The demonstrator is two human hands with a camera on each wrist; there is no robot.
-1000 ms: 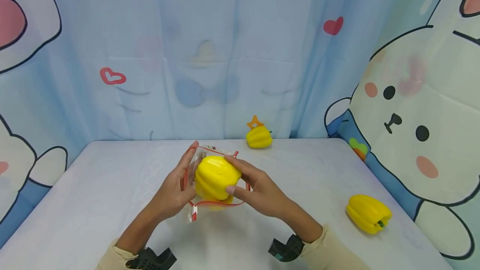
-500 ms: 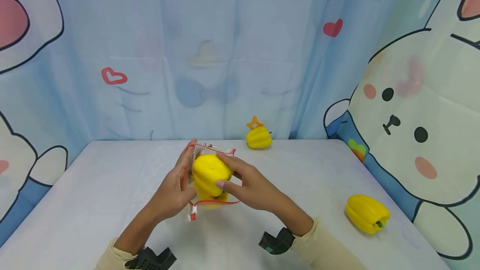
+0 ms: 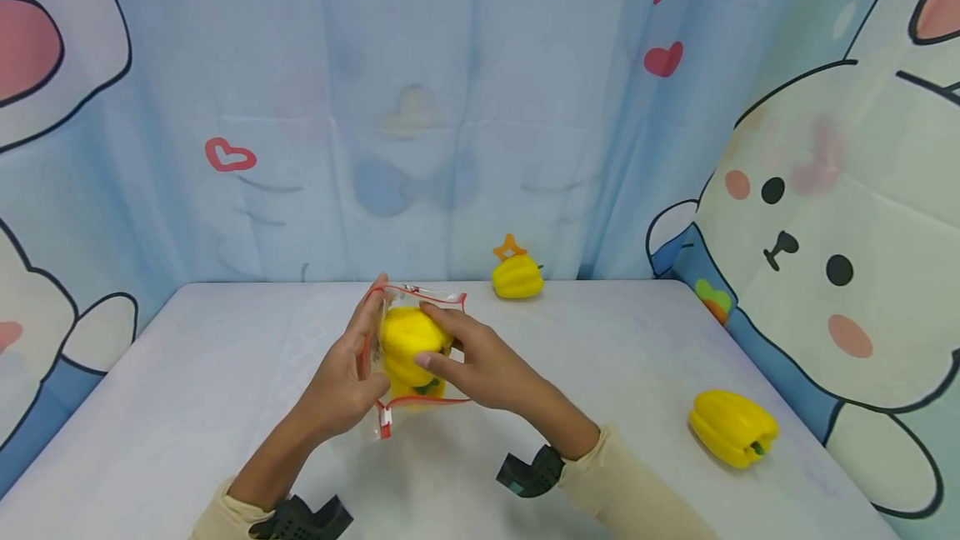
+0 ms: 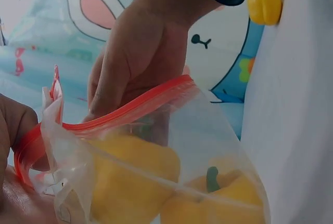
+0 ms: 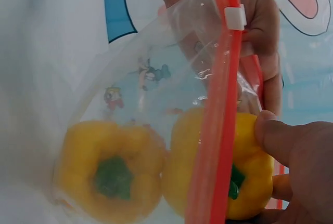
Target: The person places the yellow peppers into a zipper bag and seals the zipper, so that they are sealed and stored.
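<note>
The right hand [image 4: 136,52] reaches into a red-rimmed clear bag [image 4: 208,120] with two yellow peppers [image 4: 132,177] side by side.

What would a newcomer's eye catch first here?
The yellow pepper in the right hand, partly inside a red-rimmed clear bag that the left hand holds. On the white table, one loose pepper sits at the far edge, another pepper at right. A cartoon rabbit dominates the curtain's right.
</note>
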